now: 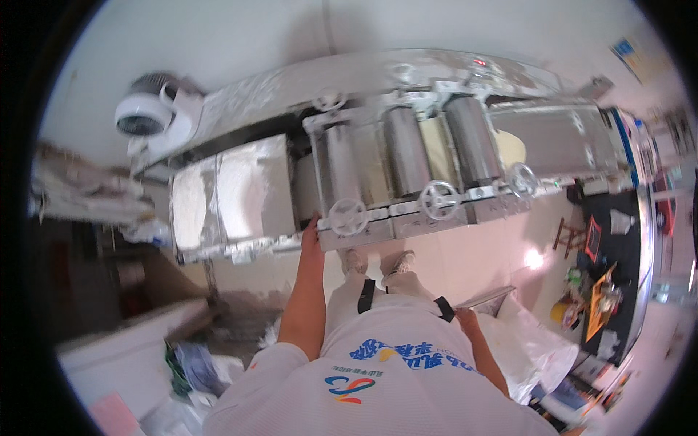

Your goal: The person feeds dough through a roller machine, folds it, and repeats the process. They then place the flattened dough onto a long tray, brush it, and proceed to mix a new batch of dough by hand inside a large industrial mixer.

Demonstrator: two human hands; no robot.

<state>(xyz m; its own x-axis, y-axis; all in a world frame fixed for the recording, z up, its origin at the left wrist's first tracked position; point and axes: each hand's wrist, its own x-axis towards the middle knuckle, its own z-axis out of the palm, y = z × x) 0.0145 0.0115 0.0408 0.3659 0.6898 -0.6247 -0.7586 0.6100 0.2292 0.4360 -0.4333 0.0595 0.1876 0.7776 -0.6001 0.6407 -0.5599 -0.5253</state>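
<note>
A long metal dough-rolling machine (429,231) runs across in front of me, with several steel rollers (408,152) and white handwheels (347,216). Pale dough (438,151) shows between the middle and right rollers, and a rounded end of dough (510,148) lies past the right roller. My left hand (311,234) is against the machine's front edge, left of the nearest handwheel. Its fingers look stretched upward, though their tips are partly hidden. Low at my right side, beside white sacks, hangs my right hand (466,317); its fingers are hidden.
Flour-white surfaces (254,189) cover the machine's left end, with a white fan (144,115) behind. A flat metal bed (556,138) extends right. White sacks (520,345) stand by my right side. A dark table (629,272) with assorted items and a wooden stool (569,236) are farther right.
</note>
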